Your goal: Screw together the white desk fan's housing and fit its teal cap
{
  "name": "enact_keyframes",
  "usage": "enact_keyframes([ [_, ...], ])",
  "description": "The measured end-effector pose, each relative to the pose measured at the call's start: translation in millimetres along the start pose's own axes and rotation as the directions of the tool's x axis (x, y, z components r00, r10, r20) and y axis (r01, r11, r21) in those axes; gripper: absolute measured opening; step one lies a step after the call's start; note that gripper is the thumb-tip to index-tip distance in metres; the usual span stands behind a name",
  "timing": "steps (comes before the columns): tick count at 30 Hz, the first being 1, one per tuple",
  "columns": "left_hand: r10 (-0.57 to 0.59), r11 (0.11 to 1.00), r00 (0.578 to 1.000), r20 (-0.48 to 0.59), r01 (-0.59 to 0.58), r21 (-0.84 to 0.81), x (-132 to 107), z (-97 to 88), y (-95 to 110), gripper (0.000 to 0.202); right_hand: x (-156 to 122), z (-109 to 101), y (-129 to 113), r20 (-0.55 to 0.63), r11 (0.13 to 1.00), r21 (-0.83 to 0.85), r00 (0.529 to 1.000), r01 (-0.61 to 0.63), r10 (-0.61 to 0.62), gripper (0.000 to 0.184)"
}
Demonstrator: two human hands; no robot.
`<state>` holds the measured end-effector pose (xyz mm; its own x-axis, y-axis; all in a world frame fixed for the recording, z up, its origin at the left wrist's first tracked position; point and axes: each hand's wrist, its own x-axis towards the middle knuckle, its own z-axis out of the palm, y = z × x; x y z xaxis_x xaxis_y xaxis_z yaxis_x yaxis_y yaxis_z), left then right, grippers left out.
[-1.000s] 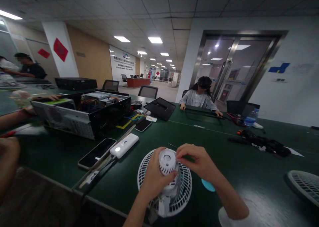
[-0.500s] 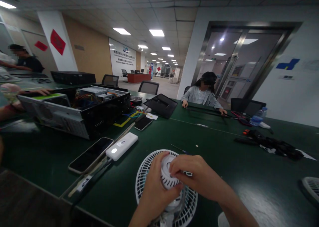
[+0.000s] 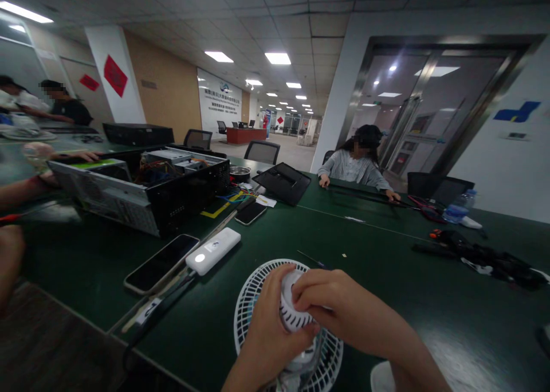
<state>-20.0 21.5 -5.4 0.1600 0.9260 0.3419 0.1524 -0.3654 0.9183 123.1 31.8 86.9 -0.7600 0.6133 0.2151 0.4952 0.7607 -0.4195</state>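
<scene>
A white round fan [image 3: 244,300] with a slatted grille lies on the green table, its motor housing [image 3: 296,322] facing up. Around the left side of that housing wraps my left hand [image 3: 275,329], thumb across the near side and fingers reaching over the far edge. My right hand [image 3: 329,300] has its fingers pinched together at the middle of the housing's top. Whatever is between those fingertips is hidden. Just beyond the grille rests a thin screwdriver [image 3: 313,259].
On the left are a phone [image 3: 162,264], a white power bank [image 3: 213,251] with a cable, a smaller phone [image 3: 251,213] and an open computer case [image 3: 180,200] with another person's hands near it. Across the table, a person [image 3: 354,163] holds a long dark strip. A bottle [image 3: 460,206] stands at right.
The view has swung slightly left, so the surroundings sit further right. Both my hands stay on the fan's housing, the right fingers shifting a little. Another person's hand has come into view at far left.
</scene>
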Motion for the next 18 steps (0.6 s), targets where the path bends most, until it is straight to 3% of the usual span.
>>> enact_keyframes([
  [7,0.003,1.000,1.000,0.008,-0.003,0.007,-0.2,-1.5,-3.6,0.068,-7.4,-5.3,-5.5,0.073,0.999,0.008,0.997,-0.036,0.035,0.027],
  [12,-0.006,1.000,1.000,0.001,0.006,0.003,0.6,-2.6,-2.7,0.067,-10.4,-17.4,8.9,-0.129,1.000,0.020,0.991,-0.022,0.024,0.018],
  [14,-0.020,1.000,1.000,-0.004,0.020,0.017,0.3,-2.6,-1.4,0.068,-11.7,-24.1,29.6,-0.199,0.978,-0.062,0.962,-0.200,0.184,0.017],
  [15,-0.032,0.999,0.999,-0.005,0.032,0.024,0.1,-2.5,-0.8,0.068,-12.1,-25.5,43.3,-0.213,0.929,-0.129,0.925,-0.346,0.315,0.017],
  [16,-0.042,0.999,0.999,-0.008,0.042,0.030,-0.1,-2.3,-0.4,0.069,-12.3,-24.9,58.4,-0.179,0.834,-0.205,0.858,-0.512,0.482,0.018],
  [18,-0.050,0.998,0.999,-0.017,0.050,0.032,-0.6,-1.7,0.4,0.068,-12.2,-16.5,89.7,-0.136,0.732,-0.246,0.770,-0.635,0.623,0.015],
])
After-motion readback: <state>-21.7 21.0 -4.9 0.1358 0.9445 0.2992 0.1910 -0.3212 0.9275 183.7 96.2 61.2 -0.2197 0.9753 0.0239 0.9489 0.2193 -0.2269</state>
